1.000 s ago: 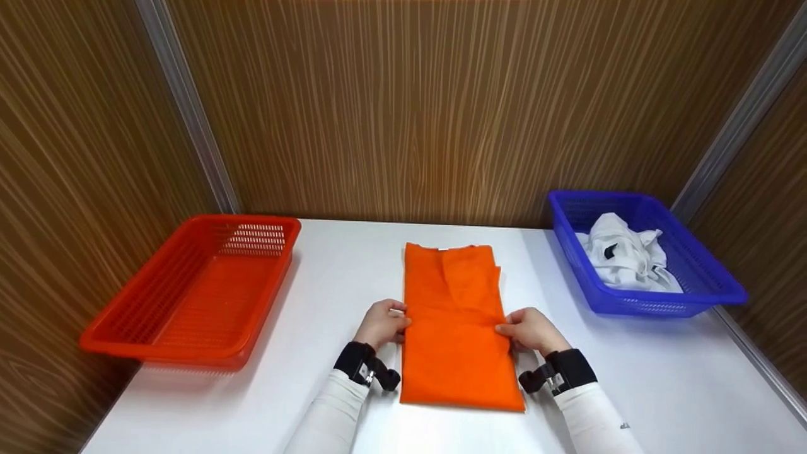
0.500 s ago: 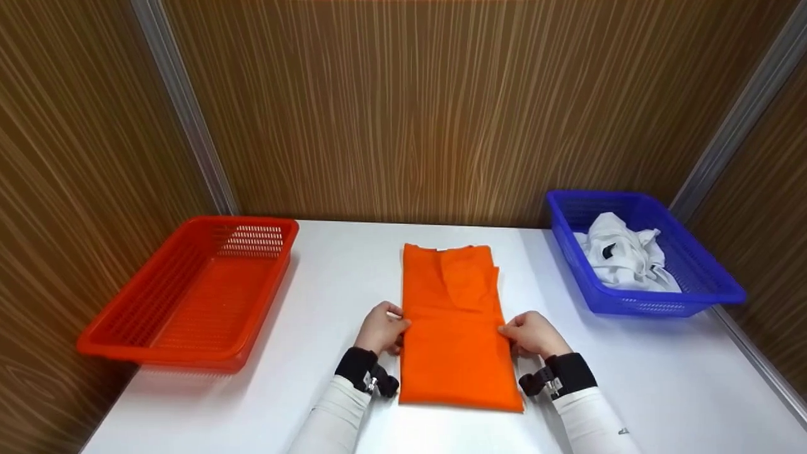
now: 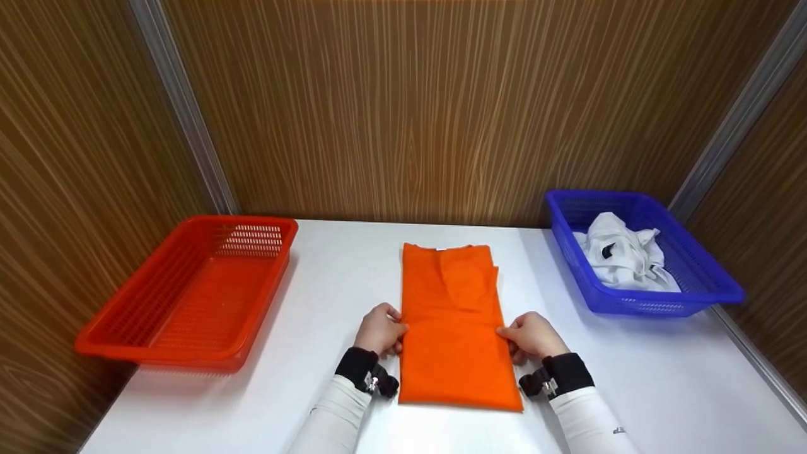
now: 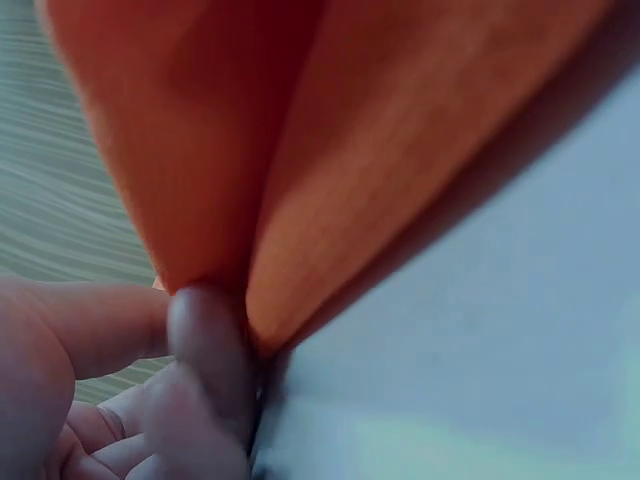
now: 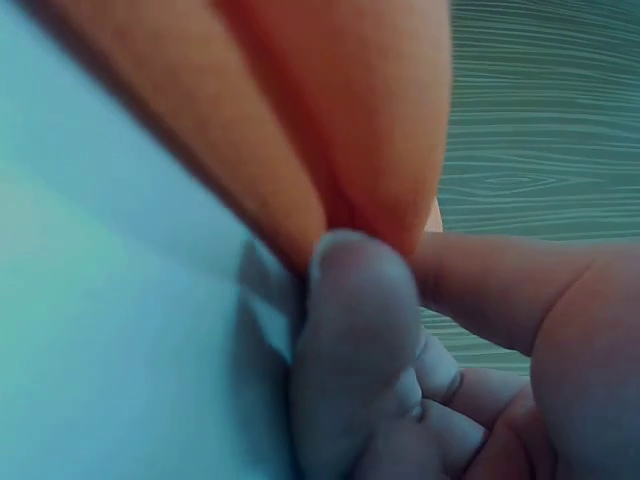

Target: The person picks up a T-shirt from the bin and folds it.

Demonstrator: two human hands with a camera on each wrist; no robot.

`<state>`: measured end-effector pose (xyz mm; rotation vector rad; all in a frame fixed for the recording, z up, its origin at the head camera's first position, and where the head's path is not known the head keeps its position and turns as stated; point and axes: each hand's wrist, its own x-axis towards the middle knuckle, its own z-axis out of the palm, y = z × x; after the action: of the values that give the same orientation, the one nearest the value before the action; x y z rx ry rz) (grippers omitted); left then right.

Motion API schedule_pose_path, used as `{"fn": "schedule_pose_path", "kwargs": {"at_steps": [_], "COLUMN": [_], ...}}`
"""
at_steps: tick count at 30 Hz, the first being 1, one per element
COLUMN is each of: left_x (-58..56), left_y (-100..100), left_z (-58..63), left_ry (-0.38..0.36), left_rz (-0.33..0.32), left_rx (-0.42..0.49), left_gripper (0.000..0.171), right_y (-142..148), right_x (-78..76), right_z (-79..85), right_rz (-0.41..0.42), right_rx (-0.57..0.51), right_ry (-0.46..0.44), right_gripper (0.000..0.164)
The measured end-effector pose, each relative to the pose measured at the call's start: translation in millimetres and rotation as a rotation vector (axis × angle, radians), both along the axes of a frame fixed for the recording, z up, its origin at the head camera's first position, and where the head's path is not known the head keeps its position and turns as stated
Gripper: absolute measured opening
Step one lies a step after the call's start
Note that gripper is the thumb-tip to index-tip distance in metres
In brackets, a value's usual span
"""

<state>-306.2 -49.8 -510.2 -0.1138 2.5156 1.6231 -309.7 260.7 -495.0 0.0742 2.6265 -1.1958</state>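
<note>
An orange shirt (image 3: 454,353), folded into a long rectangle, lies on the white table with its collar end toward the back wall. My left hand (image 3: 380,331) pinches its left edge about midway along, thumb on top. Across from it, my right hand (image 3: 534,335) pinches the right edge at nearly the same height. The left wrist view shows the orange cloth (image 4: 200,150) gathered between thumb and finger, its layers spreading apart above. In the right wrist view the cloth (image 5: 370,110) is likewise nipped between thumb and forefinger, the other fingers curled below.
On the left of the table (image 3: 340,271) stands a red perforated basket (image 3: 261,315) with nothing in it. A blue basket (image 3: 583,277) at the back right holds a crumpled white garment (image 3: 624,255). Wood-grain panels (image 3: 403,113) enclose the back and sides.
Both hands keep to the shirt's edges and have slid very slightly toward the near side. The shirt still lies as it was; the view has shifted a little.
</note>
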Motion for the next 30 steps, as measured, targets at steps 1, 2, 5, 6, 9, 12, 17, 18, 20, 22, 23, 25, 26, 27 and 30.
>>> {"fn": "schedule_pose_path", "kwargs": {"at_steps": [1,2,5,6,9,12,17,18,20,22,23,25,26,27,30], "left_x": [-0.2,-0.3,-0.6,-0.7,0.8,4.8,15.4,18.2,24.2,30.0,32.3,36.4,38.2,39.9,44.2], "left_y": [-1,-1,-2,-3,-4,-2,11,15,24,32,36,41,43,43,42], "left_z": [0.0,0.3,1.6,2.1,5.3,12.4,34.2,38.1,43.5,44.4,42.9,37.8,34.4,30.7,22.4], "left_ry": [0.005,0.014,0.053,0.060,0.087,0.144,0.260,0.261,0.229,0.174,0.150,0.103,0.085,0.072,0.039], "left_rz": [-0.003,-0.007,-0.021,-0.027,-0.036,-0.053,-0.179,-0.228,-0.332,-0.426,-0.461,-0.505,-0.510,-0.506,-0.485], "left_rx": [-0.017,-0.034,-0.098,-0.119,-0.213,-0.336,-0.305,-0.270,-0.212,-0.174,-0.163,-0.159,-0.162,-0.162,-0.174], "left_gripper": [0.017,0.017,0.017,0.018,0.019,0.017,0.009,0.008,0.008,0.010,0.011,0.014,0.016,0.018,0.020], "right_y": [0,1,4,5,9,10,-7,-12,-24,-36,-42,-50,-53,-55,-55], "right_x": [-0.1,-0.3,-0.7,-0.7,0.2,3.1,10.9,13.0,17.1,21.3,23.2,25.9,27.3,28.0,29.1], "right_z": [0.2,0.3,1.0,1.2,3.2,9.3,25.5,27.8,30.3,29.8,28.3,23.8,21.2,18.4,11.2], "right_rz": [-0.002,0.000,0.009,0.016,0.033,0.039,0.098,0.138,0.230,0.330,0.374,0.432,0.450,0.456,0.413], "right_rx": [0.012,0.027,0.106,0.140,0.229,0.264,0.122,0.076,-0.021,-0.084,-0.106,-0.125,-0.129,-0.130,-0.133], "right_ry": [0.000,0.002,0.037,0.062,0.142,0.193,0.247,0.258,0.246,0.215,0.189,0.132,0.102,0.073,-0.004], "right_gripper": [0.031,0.032,0.035,0.036,0.035,0.033,0.020,0.017,0.015,0.015,0.016,0.016,0.016,0.016,0.018]}}
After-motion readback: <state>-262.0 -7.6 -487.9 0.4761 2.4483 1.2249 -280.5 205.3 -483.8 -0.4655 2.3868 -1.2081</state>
